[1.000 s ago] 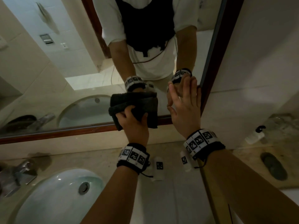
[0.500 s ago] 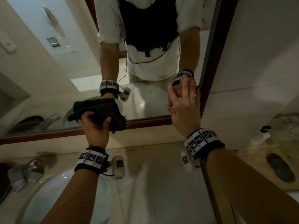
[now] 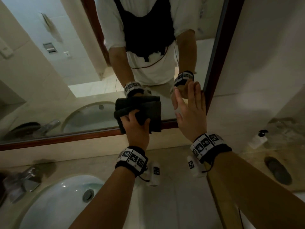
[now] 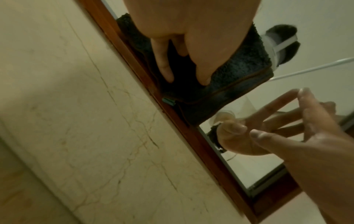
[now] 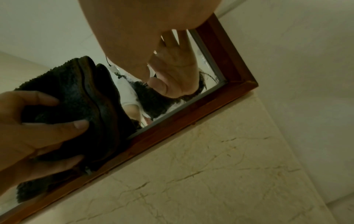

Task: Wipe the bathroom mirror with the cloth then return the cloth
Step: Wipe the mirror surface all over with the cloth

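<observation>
A folded dark cloth [image 3: 145, 111] lies against the wood-framed mirror [image 3: 82, 76], low on the glass and overlapping the bottom frame rail [image 3: 49, 142]. My left hand [image 3: 135, 128] grips the cloth and presses it to the glass; in the left wrist view my fingers [image 4: 164, 60] curl over the cloth [image 4: 229, 72]. My right hand [image 3: 189, 109] is open with straight fingers, its fingertips on the glass beside the mirror's right frame. The right wrist view shows the cloth [image 5: 76, 91] in my left hand [image 5: 38, 128] close to the mirror's lower right corner.
Below the mirror runs a marble counter [image 3: 173, 204] with a white sink basin [image 3: 54, 204] and a chrome faucet [image 3: 21, 180] at the left. A white pump bottle [image 3: 258, 139] and a dark oval dish [image 3: 277, 171] sit on the side counter at the right.
My left hand swept the cloth left along the mirror's lower edge, then back right to where it was a second ago. The right hand has stayed on the glass.
</observation>
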A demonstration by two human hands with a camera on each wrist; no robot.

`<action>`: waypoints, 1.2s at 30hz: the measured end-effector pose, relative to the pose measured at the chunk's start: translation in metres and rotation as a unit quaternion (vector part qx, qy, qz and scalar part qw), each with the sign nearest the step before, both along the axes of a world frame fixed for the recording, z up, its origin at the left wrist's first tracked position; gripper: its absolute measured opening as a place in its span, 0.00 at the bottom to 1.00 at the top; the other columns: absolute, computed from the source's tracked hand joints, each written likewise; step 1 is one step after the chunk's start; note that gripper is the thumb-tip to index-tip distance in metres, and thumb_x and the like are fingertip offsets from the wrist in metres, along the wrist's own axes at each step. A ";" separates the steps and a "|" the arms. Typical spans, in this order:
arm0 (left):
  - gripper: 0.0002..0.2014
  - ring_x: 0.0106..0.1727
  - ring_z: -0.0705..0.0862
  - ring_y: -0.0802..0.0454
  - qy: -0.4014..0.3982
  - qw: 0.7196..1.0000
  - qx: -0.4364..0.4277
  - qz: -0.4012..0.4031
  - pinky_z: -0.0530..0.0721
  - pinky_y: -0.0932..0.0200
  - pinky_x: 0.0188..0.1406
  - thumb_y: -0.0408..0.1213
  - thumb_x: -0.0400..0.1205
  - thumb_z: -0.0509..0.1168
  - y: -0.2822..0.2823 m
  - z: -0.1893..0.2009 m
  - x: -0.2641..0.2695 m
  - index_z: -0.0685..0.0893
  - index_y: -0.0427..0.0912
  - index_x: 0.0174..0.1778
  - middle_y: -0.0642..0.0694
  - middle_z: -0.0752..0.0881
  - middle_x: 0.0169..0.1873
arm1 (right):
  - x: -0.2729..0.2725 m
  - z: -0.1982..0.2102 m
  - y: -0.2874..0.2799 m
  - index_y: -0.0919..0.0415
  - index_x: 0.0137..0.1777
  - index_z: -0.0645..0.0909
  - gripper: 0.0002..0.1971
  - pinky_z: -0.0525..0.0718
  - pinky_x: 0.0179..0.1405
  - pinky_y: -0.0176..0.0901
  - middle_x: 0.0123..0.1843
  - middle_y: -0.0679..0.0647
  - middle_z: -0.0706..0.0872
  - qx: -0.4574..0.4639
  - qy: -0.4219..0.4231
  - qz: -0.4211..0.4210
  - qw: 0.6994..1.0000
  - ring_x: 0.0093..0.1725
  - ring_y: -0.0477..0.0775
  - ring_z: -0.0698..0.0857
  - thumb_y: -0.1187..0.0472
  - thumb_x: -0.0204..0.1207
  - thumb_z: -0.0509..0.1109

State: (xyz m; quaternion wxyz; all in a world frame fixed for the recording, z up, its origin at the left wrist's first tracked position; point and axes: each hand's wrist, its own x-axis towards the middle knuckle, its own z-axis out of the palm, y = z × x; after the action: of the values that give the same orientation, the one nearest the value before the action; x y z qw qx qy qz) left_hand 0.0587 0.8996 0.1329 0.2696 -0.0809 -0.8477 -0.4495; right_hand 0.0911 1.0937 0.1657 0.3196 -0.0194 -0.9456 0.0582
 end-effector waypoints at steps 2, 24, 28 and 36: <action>0.22 0.58 0.77 0.39 0.005 1.000 0.015 -0.017 0.82 0.42 0.64 0.38 0.78 0.75 -0.002 0.000 0.001 0.76 0.38 0.65 0.34 0.71 0.62 | 0.004 0.003 -0.004 0.49 0.88 0.51 0.45 0.48 0.85 0.65 0.88 0.61 0.38 -0.022 0.008 0.001 1.000 0.86 0.64 0.35 0.60 0.75 0.73; 0.28 0.58 0.76 0.36 0.018 0.999 -0.009 -0.050 0.78 0.47 0.64 0.28 0.73 0.77 -0.125 0.011 -0.011 0.76 0.42 0.68 0.32 0.71 0.60 | -0.019 0.022 -0.155 0.48 0.87 0.51 0.45 0.58 0.80 0.75 0.86 0.71 0.40 -0.061 0.014 -0.048 0.997 0.84 0.78 0.41 0.51 0.76 0.74; 0.26 0.64 0.73 0.33 -0.028 0.998 0.008 -0.051 0.77 0.41 0.70 0.30 0.76 0.75 -0.122 0.010 -0.010 0.77 0.38 0.71 0.30 0.69 0.64 | -0.023 0.015 -0.153 0.48 0.88 0.50 0.50 0.58 0.77 0.79 0.86 0.72 0.39 -0.058 0.006 -0.055 0.997 0.84 0.79 0.40 0.48 0.72 0.78; 0.25 0.62 0.63 0.63 0.020 0.999 0.042 -0.017 0.70 0.51 0.71 0.29 0.75 0.76 -0.119 0.002 -0.015 0.79 0.34 0.67 0.31 0.71 0.63 | -0.036 0.002 -0.155 0.47 0.87 0.50 0.47 0.49 0.81 0.76 0.85 0.76 0.45 -0.080 0.056 -0.050 0.994 0.83 0.82 0.44 0.44 0.75 0.75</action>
State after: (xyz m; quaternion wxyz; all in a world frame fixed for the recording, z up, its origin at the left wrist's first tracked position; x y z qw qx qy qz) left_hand 0.0441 0.7806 0.1346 0.2818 -0.0933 -0.8211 -0.4875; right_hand 0.0547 0.9387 0.1680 0.3718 -0.0891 -0.9165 0.1181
